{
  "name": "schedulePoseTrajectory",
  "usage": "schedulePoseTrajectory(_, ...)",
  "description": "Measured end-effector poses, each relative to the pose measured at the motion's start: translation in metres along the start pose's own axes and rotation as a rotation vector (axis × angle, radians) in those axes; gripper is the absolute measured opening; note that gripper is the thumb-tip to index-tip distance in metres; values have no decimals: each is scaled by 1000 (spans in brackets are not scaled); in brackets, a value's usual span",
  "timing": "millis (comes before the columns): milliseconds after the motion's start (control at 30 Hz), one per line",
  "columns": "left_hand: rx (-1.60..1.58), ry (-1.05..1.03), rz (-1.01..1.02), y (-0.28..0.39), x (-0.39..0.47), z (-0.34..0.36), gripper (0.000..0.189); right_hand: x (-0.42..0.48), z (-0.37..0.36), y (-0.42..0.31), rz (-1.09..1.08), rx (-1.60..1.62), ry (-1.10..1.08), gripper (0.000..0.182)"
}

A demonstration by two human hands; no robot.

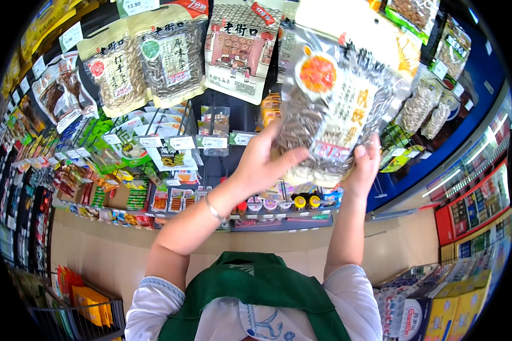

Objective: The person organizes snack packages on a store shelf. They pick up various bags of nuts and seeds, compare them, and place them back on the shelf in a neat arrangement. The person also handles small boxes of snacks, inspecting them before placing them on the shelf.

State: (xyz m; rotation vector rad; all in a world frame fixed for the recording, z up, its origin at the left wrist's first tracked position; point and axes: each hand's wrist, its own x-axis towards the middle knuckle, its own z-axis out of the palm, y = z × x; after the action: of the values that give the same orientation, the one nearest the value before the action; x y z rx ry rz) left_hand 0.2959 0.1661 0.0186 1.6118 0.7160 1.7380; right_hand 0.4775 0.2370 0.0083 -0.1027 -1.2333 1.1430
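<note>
A clear-fronted bag of dark sunflower seeds [307, 123] with a cream top is raised before the shelves, tilted slightly. My left hand [266, 160] grips its lower left side, the thumb across the front. At the lower right edge, my right hand [364, 164] holds it too, fingers partly hidden behind the bag. Just left of it hangs a printed pouch of seeds [241, 51]. Further left hang another bag of dark seeds [173, 59] and a bag of pale seeds [116, 70]. Glare washes out the top of the held bag.
Price tags [182, 142] on hooks stick out below the bags. Green snack packets [123, 147] hang at left, and yellow-lidded jars [299, 202] stand on the bottom shelf. A wire basket [74, 317] with packets is at lower left. Stacked cartons [448, 315] stand at lower right.
</note>
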Motion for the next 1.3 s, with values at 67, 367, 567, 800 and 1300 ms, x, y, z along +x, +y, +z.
schedulePoseTrajectory(67, 188, -71, -81, 13, -21, 5, 65, -23, -19, 20, 110, 57, 100, 51)
schedulePoseTrajectory(367, 785, -460, 191, 8, -104, 46, 77, -111, 41, 65, 750, 1183, -185, 59)
schedulePoseTrajectory(567, 1007, -381, 285, -1, -121, 38, 68, -118, 47, 85, 766, 1287, -465, 59)
schedulePoseTrajectory(800, 995, -402, 305, 5, -141, 29, 58, -131, 59, 84, 787, 1294, -571, 59)
schedulePoseTrajectory(1300, 887, -476, 261, 30, -179, 12, 66, -155, 73, 79, 897, 1003, -457, 69)
